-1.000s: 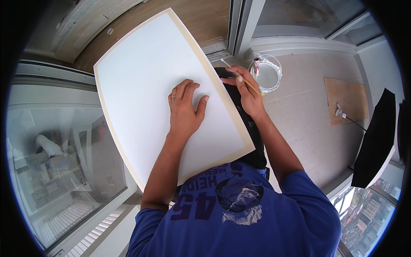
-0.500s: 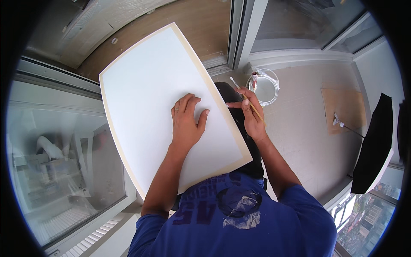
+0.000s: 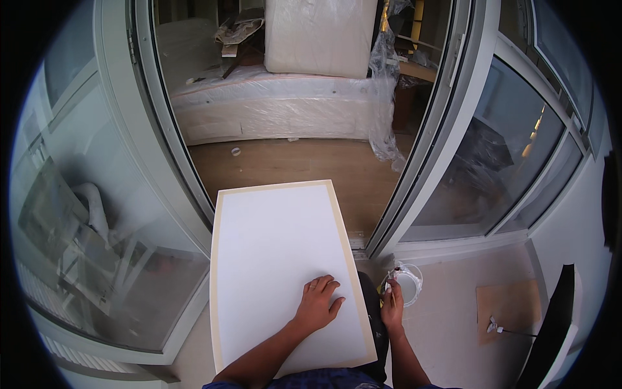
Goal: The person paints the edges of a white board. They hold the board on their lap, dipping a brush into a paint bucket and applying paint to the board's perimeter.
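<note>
A large white board with a beige tape border point(image 3: 272, 253) lies across my lap. My left hand point(image 3: 316, 305) rests on its white surface with the fingers apart, holding nothing; a ring shows on one finger. Past the board's right edge, my right hand point(image 3: 392, 312) is closed around a thin paintbrush. Little of the brush shows between the fingers, and its tip is hard to make out. Just beside that hand, a white paint bucket point(image 3: 416, 292) stands on the floor with reddish and white smears at its rim.
Ahead, a sliding door frame point(image 3: 431, 175) opens onto a wooden floor point(image 3: 285, 162) and a plastic-wrapped mattress point(image 3: 272, 117). Glass panels flank both sides. At the right lie a brown cardboard sheet point(image 3: 512, 301) and a black panel point(image 3: 551, 330) with a thin rod.
The view has swung up toward the doorway. My right hand, still with the paintbrush, has turned and moved closer to the bucket. My left hand stays on the board.
</note>
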A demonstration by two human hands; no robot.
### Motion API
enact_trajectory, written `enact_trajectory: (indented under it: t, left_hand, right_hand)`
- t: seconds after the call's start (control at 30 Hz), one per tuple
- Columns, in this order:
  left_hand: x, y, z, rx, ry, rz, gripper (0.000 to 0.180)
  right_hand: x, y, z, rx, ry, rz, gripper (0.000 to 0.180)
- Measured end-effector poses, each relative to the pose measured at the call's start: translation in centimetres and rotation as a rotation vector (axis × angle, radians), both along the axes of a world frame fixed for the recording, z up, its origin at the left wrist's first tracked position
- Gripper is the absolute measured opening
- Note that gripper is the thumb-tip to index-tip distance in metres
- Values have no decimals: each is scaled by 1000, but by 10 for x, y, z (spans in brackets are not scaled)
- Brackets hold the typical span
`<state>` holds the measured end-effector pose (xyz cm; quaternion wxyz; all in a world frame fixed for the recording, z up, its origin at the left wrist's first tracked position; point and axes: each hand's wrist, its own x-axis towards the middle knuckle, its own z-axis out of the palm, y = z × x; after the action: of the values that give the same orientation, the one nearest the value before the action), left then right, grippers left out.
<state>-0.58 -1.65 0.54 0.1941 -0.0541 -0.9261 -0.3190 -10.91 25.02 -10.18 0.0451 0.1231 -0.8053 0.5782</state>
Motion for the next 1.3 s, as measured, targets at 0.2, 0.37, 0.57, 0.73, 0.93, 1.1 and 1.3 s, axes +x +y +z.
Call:
enact_trajectory:
  t: [0.2,0.37,0.57,0.73,0.93,1.1,1.3]
  left_hand:
    - [2,-3,-10,-4,13,9,40]
    - [0,-3,-10,-5,6,15,41]
    - [-5,-2,-6,0,18,-4,41]
    - [-5,-2,-4,-3,28,1,41]
    - [-2,0,-1,-26,29,-4,39]
    - [-7,3,3,-59,-7,15,38]
    - [-10,3,6,-73,-46,25,38]
  right_hand:
    - [22,-14,41,-136,51,-51,33]
    - [28,-16,55,-303,-51,-53,35]
    - [13,-5,55,-255,-98,-110,39]
    - [-17,22,33,-242,-141,-186,36]
    - [-64,91,-16,-73,-208,-393,20]
    - [-101,124,-62,446,-38,-315,24]
    - [-162,115,-120,585,-561,-125,35]
